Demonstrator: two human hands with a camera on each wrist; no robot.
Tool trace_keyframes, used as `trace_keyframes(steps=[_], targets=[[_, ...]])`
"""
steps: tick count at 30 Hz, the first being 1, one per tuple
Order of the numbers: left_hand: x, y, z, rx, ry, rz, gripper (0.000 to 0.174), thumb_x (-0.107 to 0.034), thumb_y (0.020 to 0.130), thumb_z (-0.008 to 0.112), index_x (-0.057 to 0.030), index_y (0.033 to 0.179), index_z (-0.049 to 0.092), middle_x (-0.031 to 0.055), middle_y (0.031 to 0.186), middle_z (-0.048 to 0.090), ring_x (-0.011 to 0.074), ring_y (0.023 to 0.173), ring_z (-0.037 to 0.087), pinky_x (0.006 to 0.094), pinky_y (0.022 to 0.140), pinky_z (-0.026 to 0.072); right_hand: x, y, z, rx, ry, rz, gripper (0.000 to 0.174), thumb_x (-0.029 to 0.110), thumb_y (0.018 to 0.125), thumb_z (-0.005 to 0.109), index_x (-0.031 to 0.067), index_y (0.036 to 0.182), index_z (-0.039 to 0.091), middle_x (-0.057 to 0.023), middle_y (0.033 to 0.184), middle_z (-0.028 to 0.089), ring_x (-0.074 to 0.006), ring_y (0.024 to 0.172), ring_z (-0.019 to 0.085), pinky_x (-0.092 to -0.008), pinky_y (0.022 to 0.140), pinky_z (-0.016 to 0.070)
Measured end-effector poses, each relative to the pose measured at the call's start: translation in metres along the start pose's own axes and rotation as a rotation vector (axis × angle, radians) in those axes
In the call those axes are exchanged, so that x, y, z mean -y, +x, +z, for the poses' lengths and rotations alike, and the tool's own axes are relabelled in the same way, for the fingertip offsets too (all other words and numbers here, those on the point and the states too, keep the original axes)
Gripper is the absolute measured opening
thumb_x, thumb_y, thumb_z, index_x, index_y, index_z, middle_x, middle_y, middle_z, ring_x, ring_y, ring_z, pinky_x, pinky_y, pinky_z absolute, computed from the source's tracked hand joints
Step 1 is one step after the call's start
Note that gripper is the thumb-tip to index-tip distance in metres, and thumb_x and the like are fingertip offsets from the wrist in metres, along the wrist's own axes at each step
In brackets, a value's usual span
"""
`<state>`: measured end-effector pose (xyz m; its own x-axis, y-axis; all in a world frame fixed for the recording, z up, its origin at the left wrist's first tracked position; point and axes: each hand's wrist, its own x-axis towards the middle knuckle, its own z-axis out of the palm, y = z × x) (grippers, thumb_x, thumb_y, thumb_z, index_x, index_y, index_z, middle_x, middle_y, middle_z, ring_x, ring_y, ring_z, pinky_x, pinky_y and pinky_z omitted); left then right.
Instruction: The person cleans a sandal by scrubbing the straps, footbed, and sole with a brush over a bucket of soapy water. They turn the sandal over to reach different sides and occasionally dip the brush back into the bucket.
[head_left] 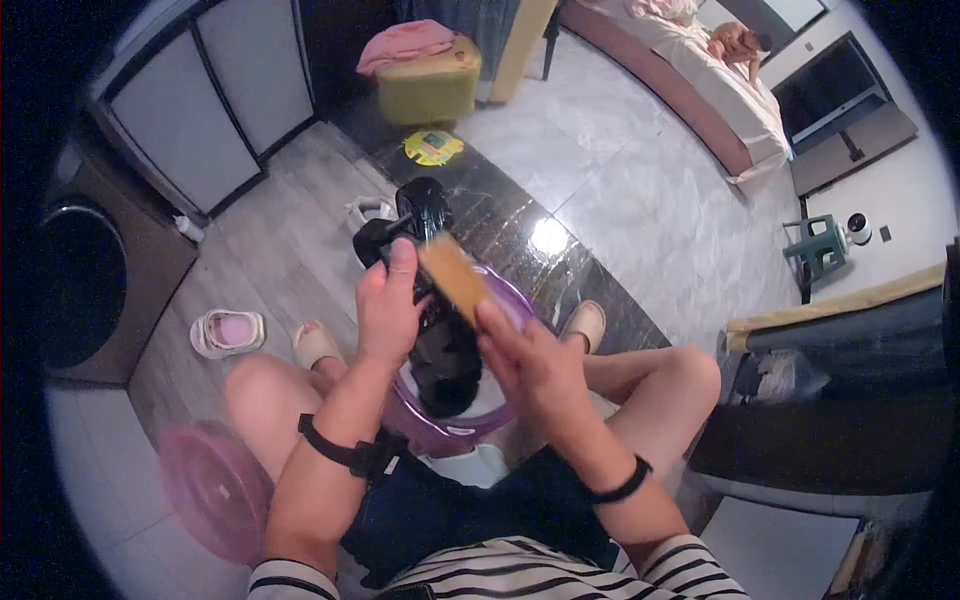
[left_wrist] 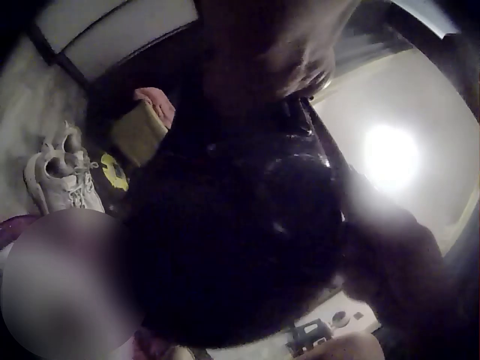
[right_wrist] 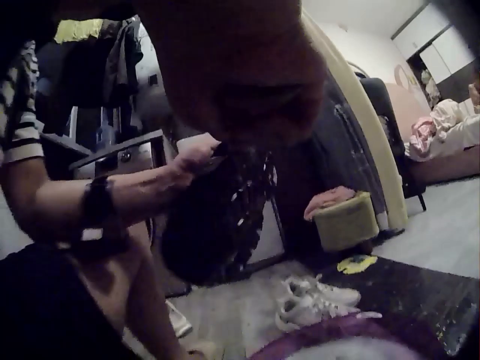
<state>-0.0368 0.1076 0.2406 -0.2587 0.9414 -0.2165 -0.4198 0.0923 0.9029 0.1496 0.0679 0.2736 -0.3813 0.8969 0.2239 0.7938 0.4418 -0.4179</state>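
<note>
In the head view my left hand [head_left: 388, 310] grips a black, glossy item [head_left: 445, 365] with strap-like parts, its thumb pointing up; I cannot tell its kind. My right hand [head_left: 535, 365] holds a tan, flat block like a wooden brush [head_left: 455, 275], its far end overlapping the black item's edge. Both are above a purple basin [head_left: 520, 300] between the knees. The dark item [left_wrist: 225, 240] fills the middle of the left wrist view. From the right wrist, the left hand [right_wrist: 196, 157] shows at the top of the black item [right_wrist: 217, 232].
White sneakers [right_wrist: 319, 300] stand beyond the basin, near a yellow mat [head_left: 433, 148]. A yellow-green stool [head_left: 430, 95] bears a pink cloth. A pink basin [head_left: 215, 490] lies at the left, below a white-and-pink slipper [head_left: 228, 332]. Another person [head_left: 738, 45] is on the bed.
</note>
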Motion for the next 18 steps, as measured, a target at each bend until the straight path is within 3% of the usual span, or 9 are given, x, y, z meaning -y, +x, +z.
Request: trace_keyframes(steps=[1, 5, 8, 12, 13, 16, 18], targets=[[-0.003, 0.003, -0.004, -0.012, 0.041, 0.008, 0.046, -0.051, 0.098, 0.054, -0.0065, 0.105, 0.062, -0.0005, 0.094, 0.064, 0.0099, 0.081, 0.061, 0.0272, 0.068, 0.0519, 0.004, -0.011, -0.002, -0.041, 0.023, -0.073, 0.040, 0.018, 0.088, 0.071, 0.0164, 0.128, 0.064, -0.0117, 0.073, 0.057, -0.0268, 0.064, 0.058, -0.0380, 0.058, 0.0436], [0.001, -0.009, 0.011, 0.068, 0.023, -0.035, 0.047, -0.052, 0.097, 0.054, -0.0066, 0.106, 0.064, 0.0000, 0.095, 0.065, 0.0084, 0.083, 0.062, 0.0251, 0.066, 0.0503, 0.001, 0.019, -0.005, -0.126, 0.126, 0.031, 0.039, 0.019, 0.089, 0.069, 0.0179, 0.128, 0.063, -0.0128, 0.072, 0.056, -0.0306, 0.065, 0.060, -0.0388, 0.059, 0.0466], [-0.009, -0.009, 0.010, 0.024, 0.024, -0.068, 0.047, -0.052, 0.097, 0.054, -0.0068, 0.107, 0.064, -0.0012, 0.092, 0.065, 0.0075, 0.079, 0.060, 0.0238, 0.064, 0.0491, 0.005, 0.032, -0.005, -0.124, 0.139, 0.043, 0.038, 0.018, 0.090, 0.069, 0.0187, 0.127, 0.063, -0.0128, 0.073, 0.057, -0.0306, 0.066, 0.060, -0.0368, 0.060, 0.0475], [-0.001, 0.004, -0.002, 0.004, 0.119, 0.056, 0.047, -0.051, 0.098, 0.054, -0.0055, 0.103, 0.066, -0.0006, 0.087, 0.065, 0.0067, 0.074, 0.060, 0.0226, 0.058, 0.0481, 0.006, -0.013, -0.010, -0.015, 0.096, 0.014, 0.038, 0.017, 0.088, 0.070, 0.0166, 0.126, 0.065, -0.0121, 0.073, 0.059, -0.0299, 0.066, 0.062, -0.0374, 0.062, 0.0478], [0.010, 0.006, 0.001, 0.041, 0.038, 0.037, 0.046, -0.049, 0.098, 0.054, -0.0043, 0.101, 0.065, -0.0002, 0.087, 0.064, 0.0064, 0.072, 0.060, 0.0230, 0.056, 0.0481, -0.001, -0.007, -0.010, -0.019, 0.080, 0.038, 0.039, 0.016, 0.088, 0.071, 0.0159, 0.126, 0.065, -0.0134, 0.074, 0.062, -0.0309, 0.065, 0.062, -0.0400, 0.062, 0.0480], [0.012, -0.002, 0.006, 0.189, 0.175, 0.023, 0.046, -0.048, 0.099, 0.053, -0.0036, 0.100, 0.065, -0.0001, 0.085, 0.064, 0.0071, 0.070, 0.060, 0.0237, 0.055, 0.0495, -0.007, 0.035, -0.013, -0.102, 0.205, 0.064, 0.039, 0.015, 0.088, 0.070, 0.0162, 0.127, 0.065, -0.0163, 0.078, 0.065, -0.0328, 0.067, 0.063, -0.0418, 0.064, 0.0491], [0.008, -0.003, 0.010, 0.205, 0.218, 0.015, 0.047, -0.048, 0.099, 0.053, -0.0032, 0.099, 0.065, -0.0001, 0.084, 0.063, 0.0074, 0.070, 0.060, 0.0240, 0.055, 0.0499, -0.017, 0.068, -0.006, -0.100, 0.208, 0.005, 0.034, 0.024, 0.092, 0.065, 0.0216, 0.126, 0.064, -0.0167, 0.073, 0.061, -0.0379, 0.066, 0.063, -0.0453, 0.062, 0.0515]])
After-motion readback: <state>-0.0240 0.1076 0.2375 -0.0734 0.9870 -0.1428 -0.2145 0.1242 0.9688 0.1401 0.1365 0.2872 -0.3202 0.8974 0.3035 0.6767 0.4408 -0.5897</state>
